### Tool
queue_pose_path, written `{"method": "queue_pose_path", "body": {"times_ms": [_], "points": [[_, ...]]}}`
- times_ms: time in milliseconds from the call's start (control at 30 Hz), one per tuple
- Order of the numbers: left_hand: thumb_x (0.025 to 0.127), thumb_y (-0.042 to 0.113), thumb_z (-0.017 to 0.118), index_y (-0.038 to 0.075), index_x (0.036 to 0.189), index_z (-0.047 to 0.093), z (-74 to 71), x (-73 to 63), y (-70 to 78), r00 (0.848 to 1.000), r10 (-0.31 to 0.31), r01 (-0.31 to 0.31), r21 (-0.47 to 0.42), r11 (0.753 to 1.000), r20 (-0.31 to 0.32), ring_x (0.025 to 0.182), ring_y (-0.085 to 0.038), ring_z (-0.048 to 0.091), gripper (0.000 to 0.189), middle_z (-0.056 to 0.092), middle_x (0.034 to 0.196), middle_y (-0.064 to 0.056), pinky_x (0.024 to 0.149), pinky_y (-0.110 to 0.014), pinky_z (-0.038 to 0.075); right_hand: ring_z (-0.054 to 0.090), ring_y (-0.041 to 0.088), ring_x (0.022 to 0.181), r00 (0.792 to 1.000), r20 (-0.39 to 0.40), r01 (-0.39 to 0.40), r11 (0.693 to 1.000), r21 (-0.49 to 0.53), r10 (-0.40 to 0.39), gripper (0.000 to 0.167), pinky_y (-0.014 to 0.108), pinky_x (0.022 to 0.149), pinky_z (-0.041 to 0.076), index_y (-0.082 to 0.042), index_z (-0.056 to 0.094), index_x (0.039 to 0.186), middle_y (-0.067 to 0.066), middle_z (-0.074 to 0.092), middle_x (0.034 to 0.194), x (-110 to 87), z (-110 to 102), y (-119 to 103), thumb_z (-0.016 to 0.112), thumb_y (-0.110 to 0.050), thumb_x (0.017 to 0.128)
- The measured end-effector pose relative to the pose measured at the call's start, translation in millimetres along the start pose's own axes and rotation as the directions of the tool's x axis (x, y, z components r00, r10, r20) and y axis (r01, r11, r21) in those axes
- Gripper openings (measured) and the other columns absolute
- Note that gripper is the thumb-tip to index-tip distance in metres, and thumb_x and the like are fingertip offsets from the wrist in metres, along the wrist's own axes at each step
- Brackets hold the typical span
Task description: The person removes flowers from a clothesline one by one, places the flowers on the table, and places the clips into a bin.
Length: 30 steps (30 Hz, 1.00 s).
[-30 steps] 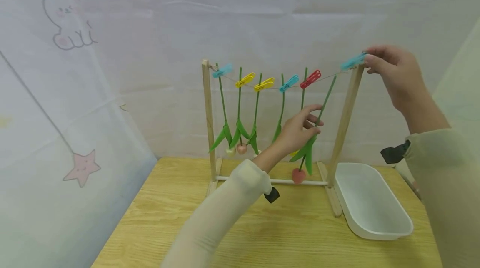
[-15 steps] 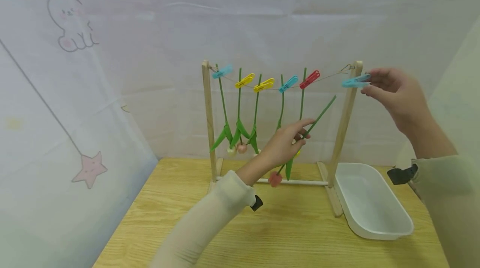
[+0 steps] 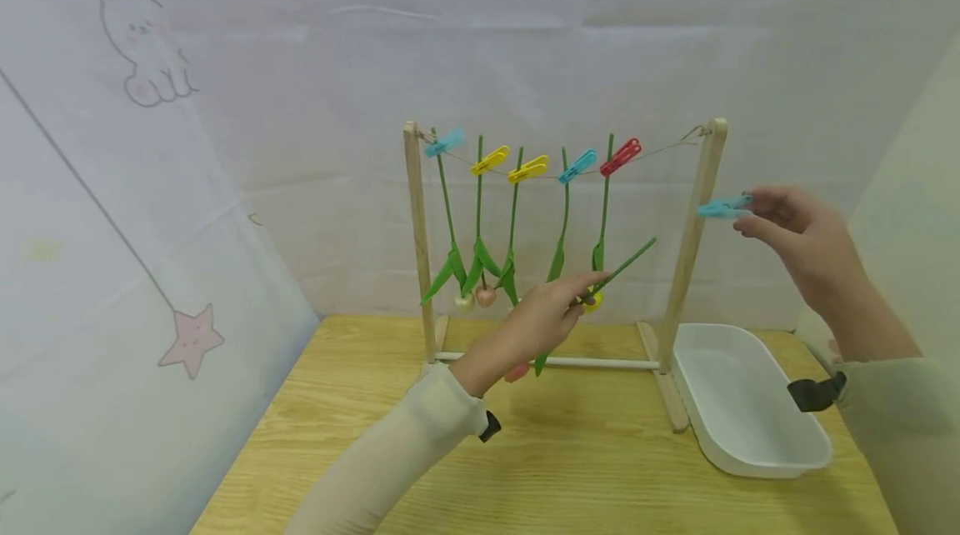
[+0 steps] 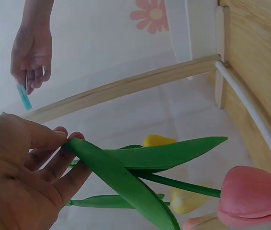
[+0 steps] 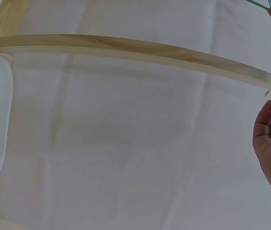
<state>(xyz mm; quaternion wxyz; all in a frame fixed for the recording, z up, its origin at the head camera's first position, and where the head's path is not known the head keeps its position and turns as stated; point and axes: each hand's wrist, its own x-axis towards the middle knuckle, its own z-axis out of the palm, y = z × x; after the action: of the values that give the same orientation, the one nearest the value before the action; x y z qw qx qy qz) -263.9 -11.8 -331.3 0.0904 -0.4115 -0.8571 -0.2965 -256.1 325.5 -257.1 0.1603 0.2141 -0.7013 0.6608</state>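
My left hand (image 3: 536, 318) pinches the green stem of a pink artificial tulip (image 4: 253, 196), just above its leaves (image 4: 121, 187). The flower head hangs low, partly behind the hand in the head view, and the bare stem end points up to the right. My right hand (image 3: 813, 243) holds a light blue clothespin (image 3: 723, 207) by its handles, in front of the right post of the wooden rack (image 3: 693, 243). On the rack's string several tulips hang head down from a red clothespin (image 3: 620, 157), yellow clothespins (image 3: 491, 160) and blue clothespins (image 3: 577, 167).
A white plastic basin (image 3: 750, 402) stands on the wood-grain table (image 3: 600, 452), right beside the rack's foot. A white rod (image 3: 600, 362) joins the rack's posts near the bottom. Printed cloth (image 3: 300, 102) covers the walls behind and at the left.
The right hand has lowered from the top of the right post with the blue clothespin. The left hand has drawn the pink tulip down and left, away from the string, tilting its stem.
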Motion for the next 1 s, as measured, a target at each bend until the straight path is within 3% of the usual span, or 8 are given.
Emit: {"method": "queue_pose_path", "body": {"times_ms": [100, 233, 400, 600, 700, 867, 1000], "points": [[0.104, 0.003, 0.053, 0.017, 0.155, 0.042, 3.7, -6.3, -2.6, 1.000, -0.006, 0.005, 0.020, 1.000, 0.022, 0.115, -0.013, 0.067, 0.054, 0.060, 0.141, -0.006, 0.089, -0.020, 0.054, 0.070, 0.011, 0.087, 1.000, 0.006, -0.007, 0.999, 0.034, 0.006, 0.028, 0.015, 0.082, 0.055, 0.002, 0.062, 0.120, 0.003, 0.071, 0.102, -4.4, -2, 7, 0.061, 0.012, 0.094], [0.106, 0.005, 0.050, 0.018, 0.155, 0.042, 8.8, -11.9, -4.7, 0.998, -0.016, 0.012, 0.073, 0.997, 0.055, 0.117, -0.012, 0.065, 0.051, 0.056, 0.147, -0.004, 0.085, -0.019, 0.054, 0.071, 0.013, 0.085, 1.000, 0.023, 0.009, 0.993, 0.118, -0.012, 0.029, 0.017, 0.082, 0.056, 0.004, 0.061, 0.119, 0.004, 0.072, 0.101, -10.8, -5, 16, 0.057, 0.017, 0.094], [0.105, 0.001, 0.050, 0.015, 0.153, 0.045, 14.6, -18.0, -8.3, 0.997, 0.009, -0.020, 0.140, 0.990, 0.079, 0.111, -0.010, 0.067, 0.050, 0.064, 0.136, -0.004, 0.076, -0.015, 0.053, 0.072, 0.013, 0.086, 0.999, 0.038, 0.013, 0.994, 0.106, -0.017, 0.029, 0.017, 0.085, 0.055, 0.005, 0.058, 0.122, 0.004, 0.072, 0.101, -18.4, -10, 26, 0.055, 0.016, 0.095], [0.104, 0.000, 0.051, 0.018, 0.154, 0.044, 20.5, -28.8, -15.1, 0.992, -0.048, 0.024, 0.194, 0.981, 0.120, 0.111, -0.010, 0.066, 0.054, 0.068, 0.129, -0.003, 0.084, -0.024, 0.056, 0.072, 0.011, 0.089, 0.999, 0.044, -0.023, 0.998, 0.061, 0.020, 0.027, 0.014, 0.086, 0.054, 0.004, 0.056, 0.124, 0.002, 0.072, 0.101, -28.3, -17, 38, 0.055, 0.011, 0.098], [0.103, -0.003, 0.050, 0.019, 0.153, 0.045, 23.7, -33.1, -18.5, 0.991, -0.044, 0.014, 0.225, 0.974, 0.127, 0.111, -0.010, 0.066, 0.055, 0.069, 0.126, -0.002, 0.086, -0.024, 0.056, 0.072, 0.009, 0.090, 0.998, 0.033, -0.045, 0.998, 0.041, 0.044, 0.029, 0.013, 0.086, 0.053, 0.002, 0.055, 0.126, 0.000, 0.072, 0.102, -35.2, -19, 43, 0.056, 0.009, 0.099], [0.102, -0.005, 0.050, 0.020, 0.151, 0.048, 29.0, -38.6, -22.6, 0.991, -0.014, -0.024, 0.280, 0.960, 0.133, 0.108, -0.011, 0.067, 0.056, 0.069, 0.128, -0.001, 0.063, -0.013, 0.049, 0.071, 0.010, 0.090, 0.998, 0.031, -0.060, 0.995, 0.075, 0.057, 0.032, 0.013, 0.086, 0.052, 0.001, 0.053, 0.129, 0.001, 0.071, 0.102, -44.5, -22, 52, 0.054, 0.011, 0.099], [0.101, -0.006, 0.050, 0.023, 0.152, 0.047, 32.4, -44.0, -24.1, 0.988, -0.041, -0.005, 0.299, 0.954, 0.147, 0.096, -0.011, 0.068, 0.058, 0.068, 0.128, -0.001, 0.044, -0.012, 0.037, 0.071, 0.007, 0.090, 0.996, 0.019, -0.088, 0.995, 0.049, 0.087, 0.032, 0.012, 0.086, 0.052, -0.003, 0.054, 0.129, -0.001, 0.071, 0.102, -50.1, -22, 60, 0.055, 0.008, 0.099]]}}
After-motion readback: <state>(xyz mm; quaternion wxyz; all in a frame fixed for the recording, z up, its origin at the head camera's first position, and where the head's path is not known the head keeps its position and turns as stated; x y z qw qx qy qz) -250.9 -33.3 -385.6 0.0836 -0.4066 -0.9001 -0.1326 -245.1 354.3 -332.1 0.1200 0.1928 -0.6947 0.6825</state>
